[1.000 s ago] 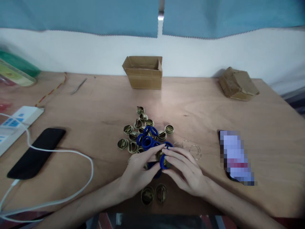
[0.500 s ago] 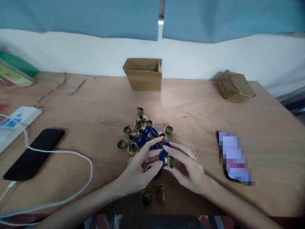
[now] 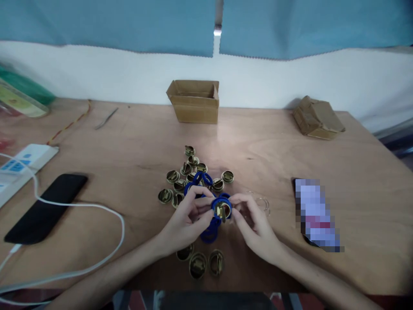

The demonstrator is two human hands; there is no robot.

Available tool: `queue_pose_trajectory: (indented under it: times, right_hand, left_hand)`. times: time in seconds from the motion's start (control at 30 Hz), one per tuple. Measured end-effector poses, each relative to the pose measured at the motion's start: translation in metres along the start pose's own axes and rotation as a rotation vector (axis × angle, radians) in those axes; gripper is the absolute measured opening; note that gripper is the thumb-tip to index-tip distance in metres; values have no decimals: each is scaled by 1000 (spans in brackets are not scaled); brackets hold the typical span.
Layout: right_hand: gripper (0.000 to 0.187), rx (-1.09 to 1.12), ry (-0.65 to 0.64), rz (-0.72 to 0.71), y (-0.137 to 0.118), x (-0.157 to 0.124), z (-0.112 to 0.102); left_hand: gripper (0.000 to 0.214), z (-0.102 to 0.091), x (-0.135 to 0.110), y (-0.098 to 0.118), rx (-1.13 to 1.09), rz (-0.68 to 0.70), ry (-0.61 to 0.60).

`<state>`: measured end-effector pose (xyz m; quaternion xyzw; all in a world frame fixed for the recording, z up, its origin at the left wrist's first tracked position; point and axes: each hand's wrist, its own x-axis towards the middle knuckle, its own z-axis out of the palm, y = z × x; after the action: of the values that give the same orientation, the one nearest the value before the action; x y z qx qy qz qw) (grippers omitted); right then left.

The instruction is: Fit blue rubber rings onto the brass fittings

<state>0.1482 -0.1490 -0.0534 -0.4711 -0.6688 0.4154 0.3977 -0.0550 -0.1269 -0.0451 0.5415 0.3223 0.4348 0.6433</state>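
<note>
A round brass-coloured metal piece with a flap in its middle is held up over the table, with a blue ring around its rim. My left hand pinches its left edge between thumb and fingers. On the opposite edge, the thumb and fingertips of my right hand are closed on the same piece. Below lie several loose blue rings, partly hidden by my left hand. Similar metal pieces are spread behind and left of my hands, and a few others lie nearer me.
An open cardboard box stands at the back, and a crumpled one at the back right. Thin clear rings lie beside my right hand. Phones lie left and right. A white cable loops near my left forearm.
My fingers have shifted to opposite edges of the piece, and its flap side now faces up more openly. My left hand has drawn back slightly, showing another metal piece near me.
</note>
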Motion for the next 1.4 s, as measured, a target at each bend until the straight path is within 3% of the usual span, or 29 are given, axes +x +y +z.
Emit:
queue_pose_trajectory:
  times: [0.27,0.43,0.7,1.1,1.4]
  right_hand:
    - [26,93,-80,13,0,-2,-3]
    - [24,88,-35,-10,2,-2,-1]
    - [19,-70,33,-128,-2,-1,-5]
    - [22,-142,43,-203,-4,-2,-3]
    - [27,50,-132,-59,-7,-3,1]
  left_hand:
    - [14,0,-3,-4,-1,-37,-37]
    - [13,1,-3,-7,43,8,-34]
    - [19,2,-7,-5,87,-44,11]
    - [19,-4,-3,4,276,-31,17]
    - [21,-3,-6,5,191,-114,124]
